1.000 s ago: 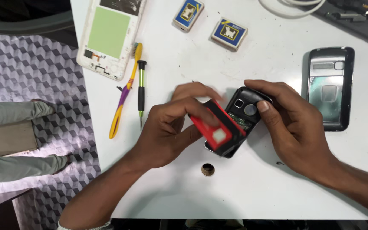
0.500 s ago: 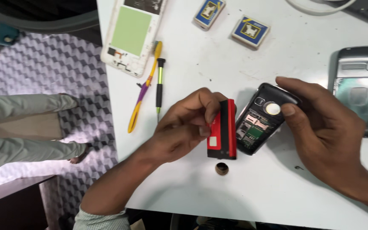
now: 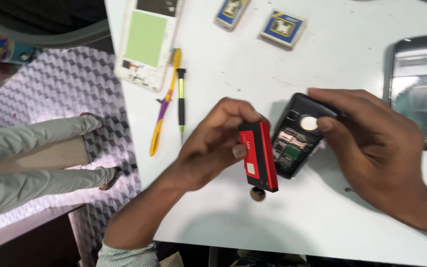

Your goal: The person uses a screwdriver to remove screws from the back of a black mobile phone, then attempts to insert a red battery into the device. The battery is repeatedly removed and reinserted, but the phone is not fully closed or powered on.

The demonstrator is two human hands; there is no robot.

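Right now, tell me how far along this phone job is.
Done: the black phone lies with its back open, its compartment bare, and the red battery is out of it. In hand: the left hand grips the battery on edge beside the phone; the right hand steadies the phone's top. Left: the battery is not seated anywhere, and a dark back cover lies apart on the white table.

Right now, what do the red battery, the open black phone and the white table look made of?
Red battery: glossy plastic wrap, going by its sheen and the label. Open black phone: black plastic shell, likely; a green circuit board shows inside. White table: smooth matte white surface, possibly laminate; cannot tell for sure.
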